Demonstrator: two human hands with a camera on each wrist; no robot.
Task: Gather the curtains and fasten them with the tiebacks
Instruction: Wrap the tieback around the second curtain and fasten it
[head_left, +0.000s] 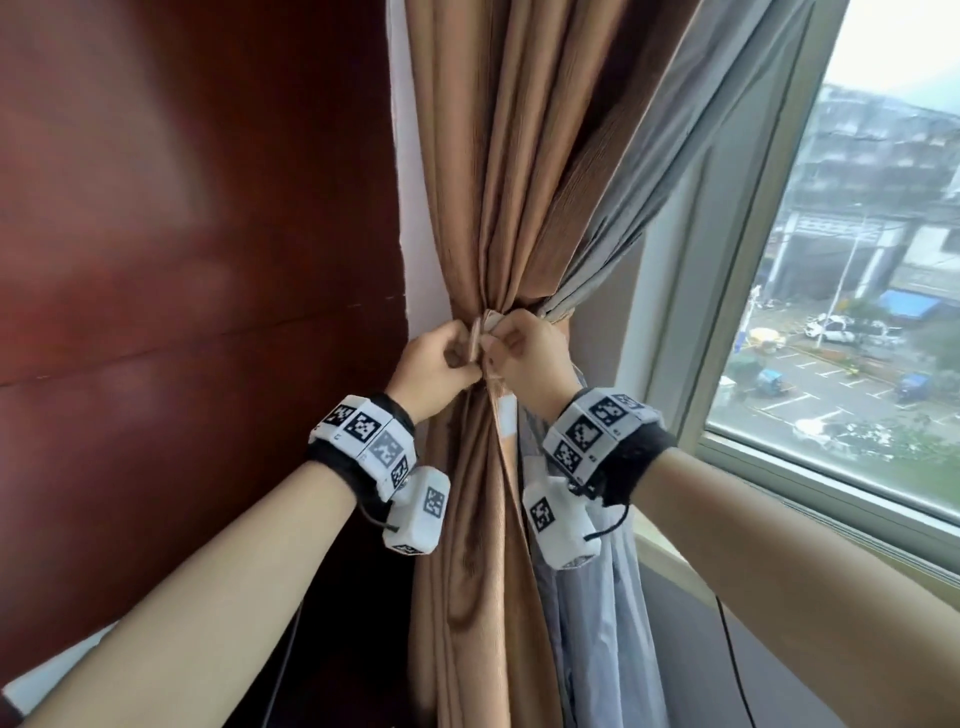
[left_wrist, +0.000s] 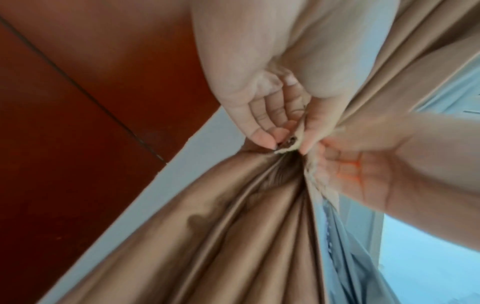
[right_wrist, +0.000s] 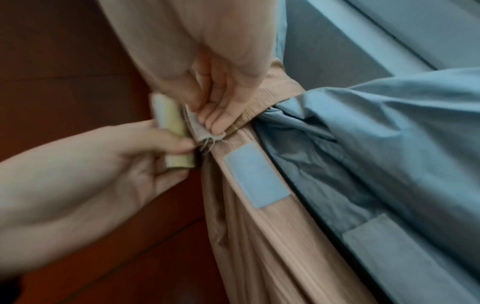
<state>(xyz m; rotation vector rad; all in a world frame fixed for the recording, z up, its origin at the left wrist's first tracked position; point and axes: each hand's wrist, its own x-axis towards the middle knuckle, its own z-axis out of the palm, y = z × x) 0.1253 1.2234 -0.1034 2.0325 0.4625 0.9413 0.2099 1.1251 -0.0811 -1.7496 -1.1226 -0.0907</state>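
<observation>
the brown curtain (head_left: 498, 208) and its grey lining (head_left: 618, 218) hang bunched together beside the window (head_left: 857, 291), pulled in at a waist. the tieback (right_wrist: 272, 96) band wraps that waist. the left hand (head_left: 436, 358) has its fingers curled, pinching one tieback end; the right hand (head_left: 524, 353) pinches the other end, the two meeting in front of the curtain.
</observation>
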